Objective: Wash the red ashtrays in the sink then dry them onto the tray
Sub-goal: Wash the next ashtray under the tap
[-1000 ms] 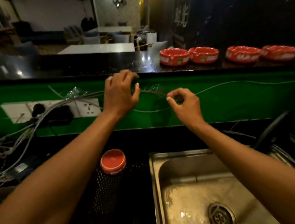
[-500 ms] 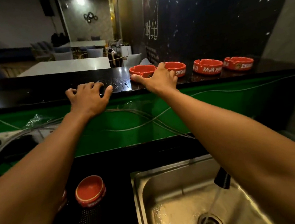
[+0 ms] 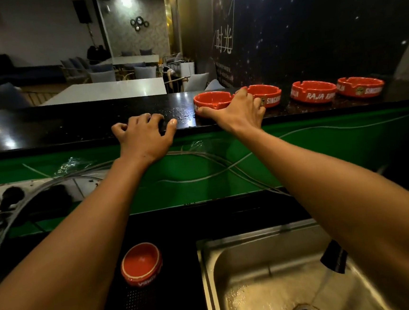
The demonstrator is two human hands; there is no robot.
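The left hand (image 3: 145, 135) rests on the black counter's (image 3: 72, 122) front edge, fingers loosely curled, empty. The right hand (image 3: 237, 112), fingers spread, touches two red ashtrays (image 3: 212, 99).

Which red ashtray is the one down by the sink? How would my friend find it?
Start at the metal sink with water running into it, at the bottom right. Just to its left, on the dark mat, sits one red ashtray all alone. The other four ashtrays stand in a row up on the black counter, but this one is low down, beside the sink.
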